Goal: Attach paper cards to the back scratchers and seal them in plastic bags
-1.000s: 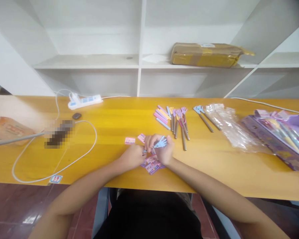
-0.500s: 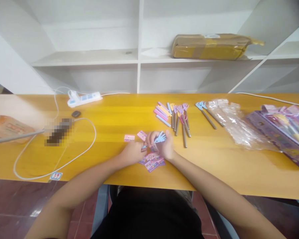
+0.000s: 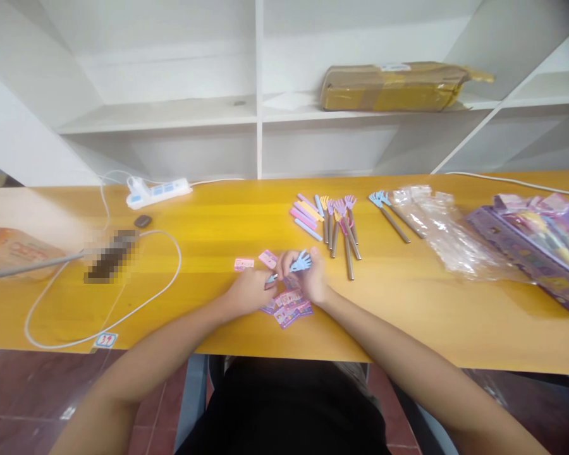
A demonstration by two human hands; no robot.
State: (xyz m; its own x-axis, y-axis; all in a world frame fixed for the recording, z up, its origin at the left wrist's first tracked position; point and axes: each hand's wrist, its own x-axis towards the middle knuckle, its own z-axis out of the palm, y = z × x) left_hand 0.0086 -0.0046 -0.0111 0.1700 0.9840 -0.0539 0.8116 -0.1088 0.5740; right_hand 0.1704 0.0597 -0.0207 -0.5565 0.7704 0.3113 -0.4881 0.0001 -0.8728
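Between my hands, close to the front edge of the table, is a back scratcher with a light blue hand-shaped head [image 3: 301, 261]. My left hand [image 3: 250, 291] is closed on its handle end, where a bit of blue shows at the fingers. My right hand [image 3: 313, 278] is wrapped round the part near the head. Much of the handle is hidden by my fingers. Several pink and purple printed cards [image 3: 291, 309] lie in a pile under my hands. One pink card [image 3: 243, 264] and another card [image 3: 267, 258] lie just beyond my left hand.
Farther back are coloured sleeves [image 3: 306, 215], several back scratchers [image 3: 342, 230] and two blue-headed ones [image 3: 393, 218]. To the right lie clear plastic bags [image 3: 455, 234] and a purple box [image 3: 526, 253]. A power strip [image 3: 159, 193] and white cable [image 3: 175, 272] are left; a taped carton [image 3: 393, 88] sits on the shelf.
The whole view has shifted slightly. Both hands keep hold of the blue back scratcher, its head turned a little; the other things lie as before.
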